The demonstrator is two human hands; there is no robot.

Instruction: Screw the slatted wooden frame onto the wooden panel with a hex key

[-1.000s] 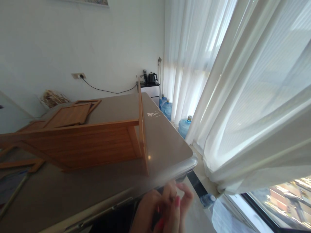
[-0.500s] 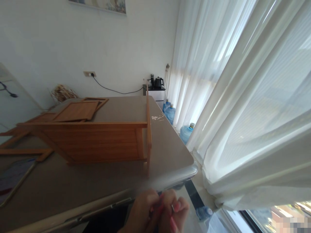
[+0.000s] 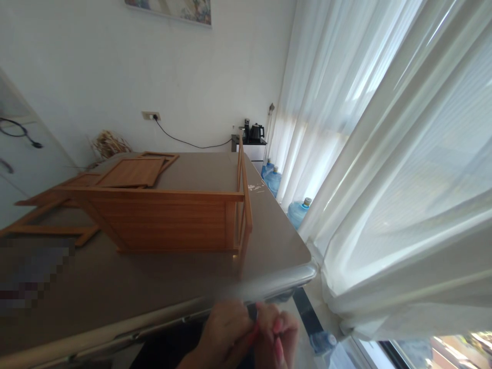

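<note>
By the bench point(image 3: 272, 243) | left hand point(image 3: 226, 325), right hand point(image 3: 282, 325) curled, can't tell on what | frame point(image 3: 165, 223) may tip if bumped

White wall point(image 3: 215, 77), power outlet point(image 3: 150, 116) on it; daylight through sheer white curtains point(image 3: 369, 154) at right; black-topped white cabinet point(image 3: 253, 152), far corner; pale floor point(image 3: 305, 349), dark strip point(image 3: 306, 310).

We see daylight filtering through sheer white curtains point(image 3: 346, 128) right of the table point(image 3: 280, 230), glare on the table's rounded corner, shade across the wooden panel point(image 3: 169, 225) upon it, a dim, softly blurred left hand point(image 3: 226, 328) and right hand point(image 3: 279, 330) at its near edge, and pixelation over its near left part.
</note>
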